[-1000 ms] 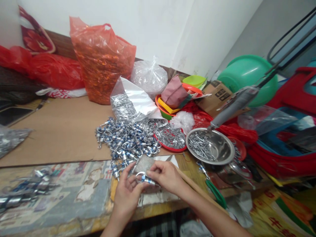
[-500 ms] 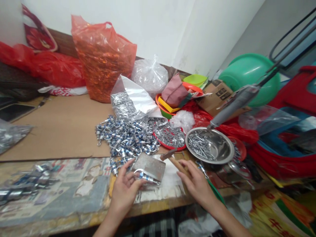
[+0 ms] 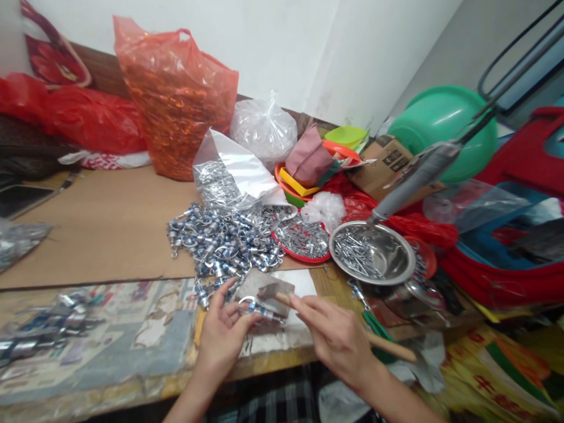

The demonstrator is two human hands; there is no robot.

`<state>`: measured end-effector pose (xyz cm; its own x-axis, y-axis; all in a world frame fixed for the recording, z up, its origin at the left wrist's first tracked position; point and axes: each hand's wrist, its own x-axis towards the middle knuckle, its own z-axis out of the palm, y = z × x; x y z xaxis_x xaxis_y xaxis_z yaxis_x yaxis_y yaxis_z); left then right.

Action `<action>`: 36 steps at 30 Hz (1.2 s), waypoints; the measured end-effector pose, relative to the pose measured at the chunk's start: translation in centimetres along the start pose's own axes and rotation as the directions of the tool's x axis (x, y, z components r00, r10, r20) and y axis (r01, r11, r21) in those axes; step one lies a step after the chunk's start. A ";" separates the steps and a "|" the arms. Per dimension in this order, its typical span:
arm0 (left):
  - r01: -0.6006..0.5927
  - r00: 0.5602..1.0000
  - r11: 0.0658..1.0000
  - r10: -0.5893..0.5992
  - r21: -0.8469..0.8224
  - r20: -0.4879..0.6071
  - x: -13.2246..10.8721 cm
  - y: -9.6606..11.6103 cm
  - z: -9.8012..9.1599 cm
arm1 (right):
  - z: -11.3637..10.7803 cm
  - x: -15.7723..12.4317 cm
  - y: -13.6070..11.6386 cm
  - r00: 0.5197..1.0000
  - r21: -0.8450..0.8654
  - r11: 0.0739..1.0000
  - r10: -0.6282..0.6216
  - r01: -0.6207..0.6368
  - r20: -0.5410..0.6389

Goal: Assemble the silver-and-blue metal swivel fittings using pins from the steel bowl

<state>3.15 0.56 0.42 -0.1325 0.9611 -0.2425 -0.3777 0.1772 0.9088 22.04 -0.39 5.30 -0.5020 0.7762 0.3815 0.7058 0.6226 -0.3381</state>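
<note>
Swung hammer (image 3: 268,291) over metal block (image 3: 252,283) with right hand (image 3: 338,333) closed round handle (image 3: 392,346), pinching hook bolt (image 3: 267,313) in half-open left hand (image 3: 224,332), bringing both together.

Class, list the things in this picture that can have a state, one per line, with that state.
Left hand, pinching a hooked fitting
Right hand, wrapped around the hammer
Steel bowl, open, partly filled with pins
Red tray, open, filled with small parts
Clear bag, tied at the top
Orange bag, upright, well filled
Fittings pile, loose, heaped
</note>
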 end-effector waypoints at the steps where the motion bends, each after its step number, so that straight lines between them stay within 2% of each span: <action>1: -0.003 1.000 1.000 0.003 -0.005 0.000 0.0 0.0 0.0 | 0.1 -0.2 0.2 0.999 0.033 0.999 0.032 -0.033 0.019; 4: 0.009 0.999 0.999 -0.007 0.038 -0.031 0.0 0.3 0.2 | 0.6 -0.7 1.9 0.974 0.173 0.960 0.227 -0.221 -0.018; 6: 0.038 0.999 0.993 -0.034 0.111 -0.040 -0.2 0.6 0.2 | 0.9 -1.0 3.6 0.918 0.236 0.898 0.392 -0.370 -0.053; 9: 0.073 0.997 0.982 -0.070 0.176 -0.022 -0.4 1.2 0.3 | 1.0 -0.9 6.1 0.858 0.187 0.840 0.513 -0.510 0.038; 11: 0.067 0.998 0.978 -0.063 0.196 -0.029 -0.6 1.5 0.2 | 1.1 -0.3 7.1 0.857 0.082 0.856 0.500 -0.511 0.126; 13: 0.050 0.998 0.974 -0.042 0.221 -0.039 -0.6 1.8 0.0 | 1.3 0.9 7.8 0.883 -0.035 0.893 0.449 -0.448 0.135; 16: 0.016 0.999 0.964 -0.008 0.266 -0.031 -0.6 1.9 -0.5 | 1.8 3.9 9.3 0.915 -0.202 0.895 0.403 -0.397 -0.014; 19: -0.029 0.999 0.947 0.035 0.319 -0.016 -0.6 1.9 -1.0 | 2.4 7.1 11.6 0.895 -0.278 0.852 0.441 -0.443 -0.073; 22: -0.085 0.996 0.930 0.086 0.357 0.015 -0.6 2.2 -1.3 | 3.0 9.4 13.5 0.881 -0.283 0.840 0.472 -0.463 -0.038; 25: -0.159 0.987 0.905 0.150 0.395 0.052 -0.7 2.7 -1.2 | 3.1 10.3 14.1 0.874 -0.267 0.836 0.484 -0.479 -0.054; 33: -0.204 0.979 0.845 0.190 0.495 0.079 -0.6 2.8 -0.6 | 2.4 9.6 14.2 0.844 -0.063 0.849 0.508 -0.524 -0.170; 36: -0.218 0.974 0.825 0.217 0.521 0.064 -0.6 2.6 -0.6 | 2.1 9.4 12.7 0.819 0.054 0.845 0.529 -0.532 -0.220</action>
<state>1.75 0.28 2.70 -0.1527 0.9881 -0.0171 0.1942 0.0469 0.9798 25.21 14.99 2.78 0.0720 0.9438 0.3226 0.8363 0.1191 -0.5352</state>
